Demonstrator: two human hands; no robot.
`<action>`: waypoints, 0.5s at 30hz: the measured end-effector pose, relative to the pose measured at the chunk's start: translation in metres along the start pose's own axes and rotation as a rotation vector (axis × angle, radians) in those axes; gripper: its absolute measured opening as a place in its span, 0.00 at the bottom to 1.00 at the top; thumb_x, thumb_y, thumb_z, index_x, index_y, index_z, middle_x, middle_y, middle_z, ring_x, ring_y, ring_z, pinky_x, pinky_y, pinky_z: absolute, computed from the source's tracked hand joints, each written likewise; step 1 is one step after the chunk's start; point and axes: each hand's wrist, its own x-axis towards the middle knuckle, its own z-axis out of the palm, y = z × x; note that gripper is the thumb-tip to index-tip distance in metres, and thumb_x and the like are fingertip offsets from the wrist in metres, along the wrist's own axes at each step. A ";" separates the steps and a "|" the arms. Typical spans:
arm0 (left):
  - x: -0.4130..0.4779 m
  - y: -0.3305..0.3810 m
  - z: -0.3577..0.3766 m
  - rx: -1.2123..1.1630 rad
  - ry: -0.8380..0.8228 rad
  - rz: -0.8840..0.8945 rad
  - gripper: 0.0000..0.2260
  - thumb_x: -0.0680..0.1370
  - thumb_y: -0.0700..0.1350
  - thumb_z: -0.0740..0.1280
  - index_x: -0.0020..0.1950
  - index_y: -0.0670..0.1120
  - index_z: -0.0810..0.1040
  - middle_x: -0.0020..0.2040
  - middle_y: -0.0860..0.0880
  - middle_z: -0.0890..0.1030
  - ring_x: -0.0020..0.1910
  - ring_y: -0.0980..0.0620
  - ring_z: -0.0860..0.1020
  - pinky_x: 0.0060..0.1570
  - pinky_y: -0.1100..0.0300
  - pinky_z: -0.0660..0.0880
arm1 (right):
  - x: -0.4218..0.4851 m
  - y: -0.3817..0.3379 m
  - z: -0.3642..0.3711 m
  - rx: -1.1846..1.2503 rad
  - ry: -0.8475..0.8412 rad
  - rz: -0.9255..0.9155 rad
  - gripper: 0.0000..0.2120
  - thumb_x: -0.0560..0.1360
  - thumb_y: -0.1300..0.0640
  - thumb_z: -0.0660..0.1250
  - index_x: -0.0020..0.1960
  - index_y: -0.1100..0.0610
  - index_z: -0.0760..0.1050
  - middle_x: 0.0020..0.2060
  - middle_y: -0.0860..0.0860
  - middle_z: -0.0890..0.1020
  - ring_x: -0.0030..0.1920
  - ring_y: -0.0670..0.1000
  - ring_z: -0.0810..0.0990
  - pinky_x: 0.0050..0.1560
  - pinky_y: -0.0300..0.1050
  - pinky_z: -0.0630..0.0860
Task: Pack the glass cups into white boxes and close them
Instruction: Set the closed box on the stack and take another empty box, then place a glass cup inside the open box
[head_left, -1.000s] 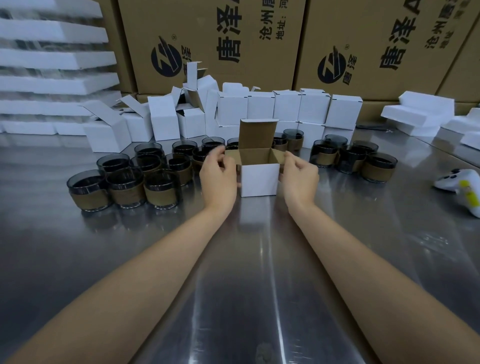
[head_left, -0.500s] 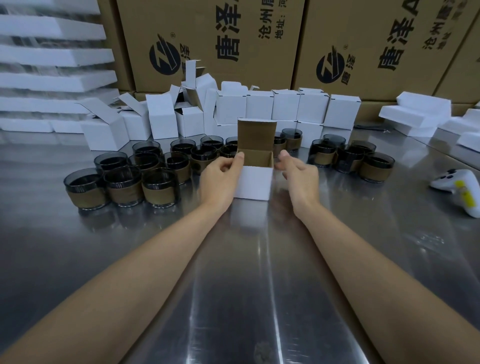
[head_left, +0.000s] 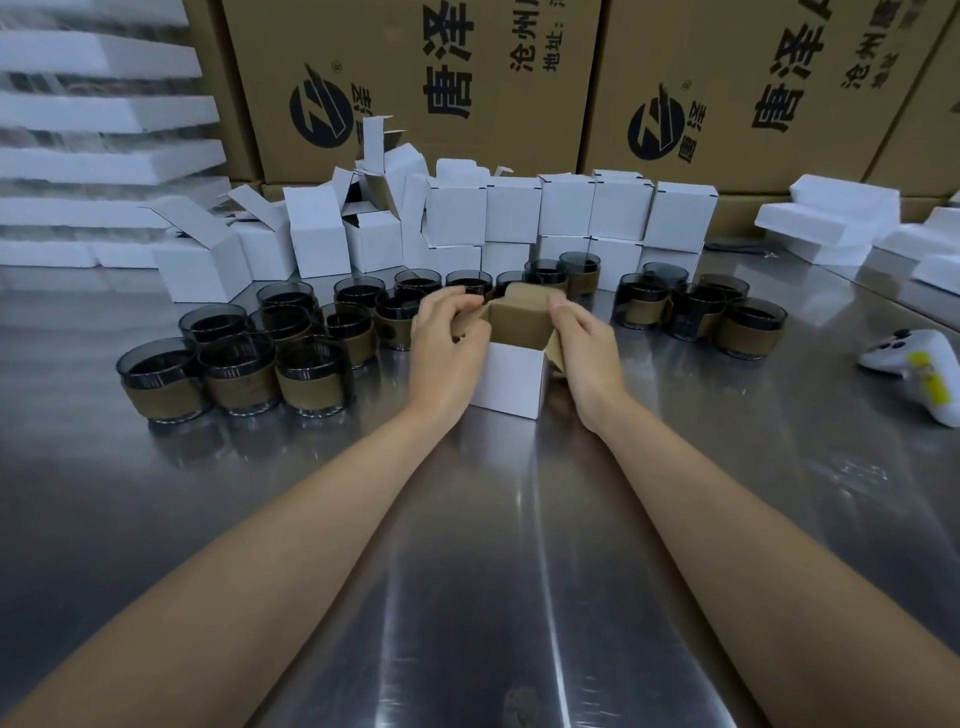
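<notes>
Left hand (head_left: 445, 356), right hand (head_left: 588, 358), both pinching flaps of white box (head_left: 511, 385) — cartons (head_left: 395, 62) behind printed 唐泽, 沧州

I'm getting dim, cool overhead light here, long white glare streaks running down the steel table (head_left: 493, 597), glass cups (head_left: 244, 374) reading murky-dark, foam slabs (head_left: 104, 114) far left smeared soft, and cartons (head_left: 415, 78) bowing with wide-angle distortion toward the edges.

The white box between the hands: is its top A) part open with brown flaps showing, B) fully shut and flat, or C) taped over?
A: the white box has its brown flaps raised, pinched by the left hand and right hand.
</notes>
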 end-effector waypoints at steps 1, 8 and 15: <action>0.000 0.000 -0.001 0.009 -0.015 0.008 0.15 0.78 0.35 0.60 0.61 0.44 0.78 0.63 0.55 0.72 0.66 0.58 0.69 0.66 0.65 0.64 | 0.000 -0.001 0.001 -0.048 -0.002 0.021 0.15 0.82 0.50 0.58 0.54 0.58 0.80 0.48 0.50 0.81 0.50 0.48 0.79 0.54 0.43 0.73; -0.005 0.003 -0.006 -0.037 -0.229 -0.078 0.17 0.81 0.45 0.61 0.70 0.50 0.74 0.67 0.52 0.76 0.62 0.61 0.73 0.59 0.73 0.67 | 0.010 0.000 -0.008 -0.221 0.029 0.116 0.23 0.81 0.44 0.55 0.34 0.56 0.72 0.34 0.52 0.77 0.38 0.51 0.75 0.42 0.46 0.69; -0.001 -0.004 -0.015 0.360 -0.353 0.197 0.37 0.66 0.60 0.76 0.72 0.52 0.69 0.67 0.61 0.69 0.67 0.61 0.66 0.66 0.64 0.63 | 0.031 0.006 -0.038 -0.602 0.257 -0.226 0.17 0.81 0.55 0.57 0.45 0.61 0.80 0.46 0.54 0.78 0.47 0.52 0.76 0.45 0.43 0.68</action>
